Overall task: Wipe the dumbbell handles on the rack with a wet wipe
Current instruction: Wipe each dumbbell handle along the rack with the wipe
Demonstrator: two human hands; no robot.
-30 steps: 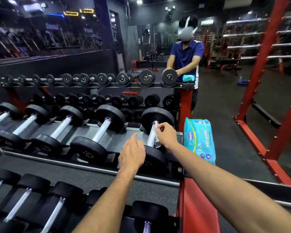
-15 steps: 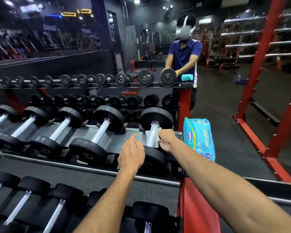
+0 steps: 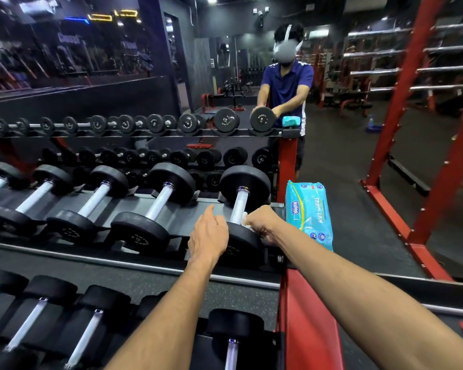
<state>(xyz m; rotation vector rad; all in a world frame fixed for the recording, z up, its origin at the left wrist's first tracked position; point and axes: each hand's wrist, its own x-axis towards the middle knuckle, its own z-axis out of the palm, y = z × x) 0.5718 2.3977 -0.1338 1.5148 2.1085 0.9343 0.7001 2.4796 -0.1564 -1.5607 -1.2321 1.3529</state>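
Note:
The rightmost dumbbell on the rack's upper tier has a bare silver handle (image 3: 239, 206) between two black heads. My right hand (image 3: 262, 222) grips a white wet wipe (image 3: 245, 218) at the near end of that handle, against the near head (image 3: 242, 244). Most of the wipe is hidden in the fist. My left hand (image 3: 207, 235) rests on the left side of the same near head, fingers relaxed and holding nothing. Several more dumbbells (image 3: 159, 202) with silver handles lie in a row to the left.
A blue wet-wipes pack (image 3: 309, 213) lies on the rack's right end by my right hand. A lower tier of dumbbells (image 3: 35, 313) sits nearest me. Another person (image 3: 286, 84) handles a dumbbell at a second rack behind. A red frame (image 3: 401, 145) stands right.
My right hand has slid the wipe down the handle from near its far end to its near end. My left hand has stayed on the near head.

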